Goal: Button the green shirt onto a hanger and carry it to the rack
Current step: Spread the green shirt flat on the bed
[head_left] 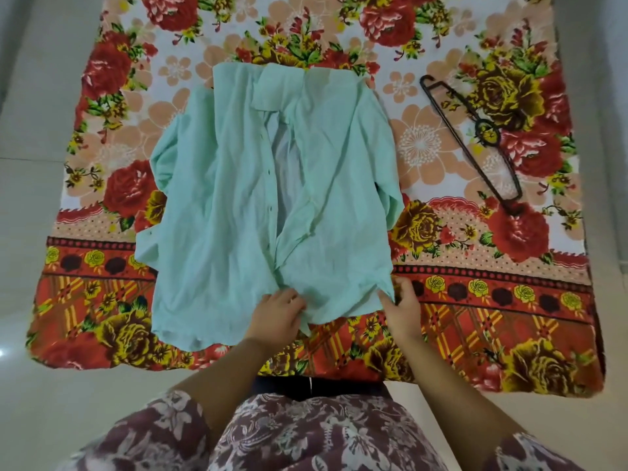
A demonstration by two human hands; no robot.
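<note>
Forearms in maroon floral sleeves (153, 436) reach forward over the near edge of a floral sheet (509, 300). The left grip (283, 312), a bare hand, has its fingers curled into the near hem of the green shirt (221, 215), at the foot of the front opening. The right grip (404, 307), also bare, pinches the hem's right corner. From both grips the shirt stretches away across the sheet, lying flat with its front open. Its collar is at the far end and its sleeves are bunched at the sides. Farther off to the right, well apart from shirt and grips, a dark hanger (476, 127) lies on the sheet.
</note>
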